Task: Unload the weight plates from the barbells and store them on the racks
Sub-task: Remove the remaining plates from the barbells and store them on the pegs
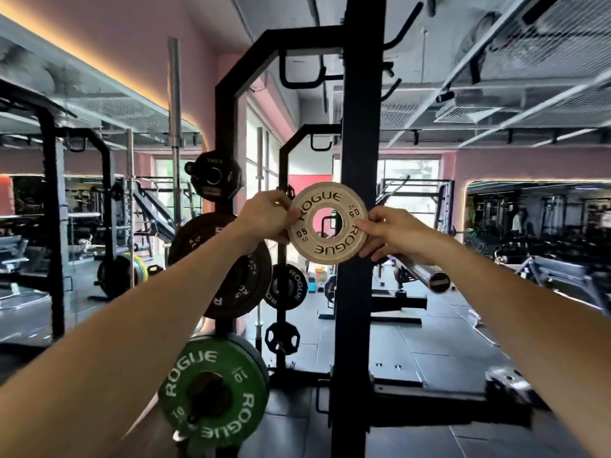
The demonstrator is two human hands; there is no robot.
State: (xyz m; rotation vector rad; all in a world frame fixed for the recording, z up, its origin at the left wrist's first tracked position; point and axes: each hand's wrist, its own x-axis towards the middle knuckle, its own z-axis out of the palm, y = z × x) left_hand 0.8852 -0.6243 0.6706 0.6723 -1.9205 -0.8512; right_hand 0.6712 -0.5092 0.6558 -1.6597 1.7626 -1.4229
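I hold a small white 0.5 kg Rogue plate (328, 223) upright at chest height, in front of a black rack upright (358, 292). My left hand (264, 217) pinches its left rim and my right hand (393, 233) pinches its right rim. The bare steel end of a barbell sleeve (438, 281) pokes out just below my right wrist. On the rack post to the left hang a green 10 kg plate (215, 391), larger black plates (244, 285) and a small black plate (213, 176) higher up.
Further black plates (289, 285) and a small grip plate (282, 337) hang on a second rack behind. Barbells stand vertically (174, 127) at the left. More racks, benches and mirrors line both sides. The floor is grey rubber tile (429, 345).
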